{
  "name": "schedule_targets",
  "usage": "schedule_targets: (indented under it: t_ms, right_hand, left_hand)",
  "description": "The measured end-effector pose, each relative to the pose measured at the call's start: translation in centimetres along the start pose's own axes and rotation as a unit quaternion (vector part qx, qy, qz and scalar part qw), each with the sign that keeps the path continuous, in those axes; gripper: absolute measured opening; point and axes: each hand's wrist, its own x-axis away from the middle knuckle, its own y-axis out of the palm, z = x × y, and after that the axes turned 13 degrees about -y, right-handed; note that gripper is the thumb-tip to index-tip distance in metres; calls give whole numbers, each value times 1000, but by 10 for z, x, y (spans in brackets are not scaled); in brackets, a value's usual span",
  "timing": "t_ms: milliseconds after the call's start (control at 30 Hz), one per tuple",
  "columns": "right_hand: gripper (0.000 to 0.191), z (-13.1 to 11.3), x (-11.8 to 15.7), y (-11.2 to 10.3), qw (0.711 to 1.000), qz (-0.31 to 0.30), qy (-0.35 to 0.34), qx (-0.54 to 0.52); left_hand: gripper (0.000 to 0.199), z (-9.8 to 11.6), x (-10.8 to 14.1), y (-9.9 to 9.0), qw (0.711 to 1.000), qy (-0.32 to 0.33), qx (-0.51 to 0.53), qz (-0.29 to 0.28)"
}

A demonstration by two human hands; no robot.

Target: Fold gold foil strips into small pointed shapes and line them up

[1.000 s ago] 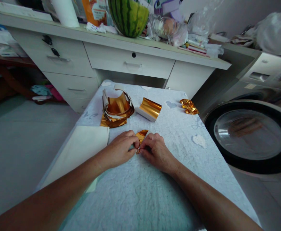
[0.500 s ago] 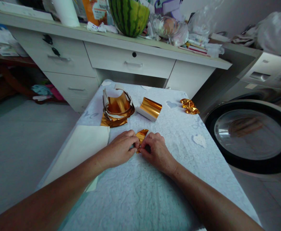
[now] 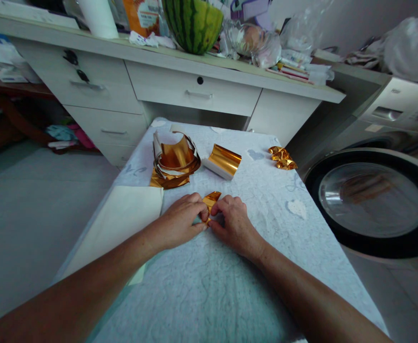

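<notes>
Between my two hands is a small piece of gold foil paper, its upper end sticking out beyond my fingers. My left hand pinches its left side with thumb and forefinger. From the right, my right hand pinches the same piece, fingertips close to those of the left. My fingers hide its lower part. Beyond them lies a curled sheet of gold foil paper with a white underside. A loose ring-shaped stack of gold foil paper sits to its left. Several folded gold pieces rest at the far right.
A pale folded sheet lies on the left of the cloth-covered table. Behind stands a white drawer desk holding a cut watermelon and plastic bags. At right, a washing machine's round door hangs open beside the table.
My right fingers have shifted slightly against the gold foil piece, and less of its lower end shows. Everything else stays where it was.
</notes>
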Motion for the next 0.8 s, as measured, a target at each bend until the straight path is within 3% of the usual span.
schedule_targets:
  t_ms: [533, 800]
  right_hand:
    - [17, -4, 1, -1, 999, -22, 6, 43]
    - [37, -7, 1, -8, 998, -27, 24, 52]
  left_hand:
    - [5, 1, -1, 3, 1000, -2, -4, 17]
    - [4, -1, -3, 5, 1000, -1, -8, 16]
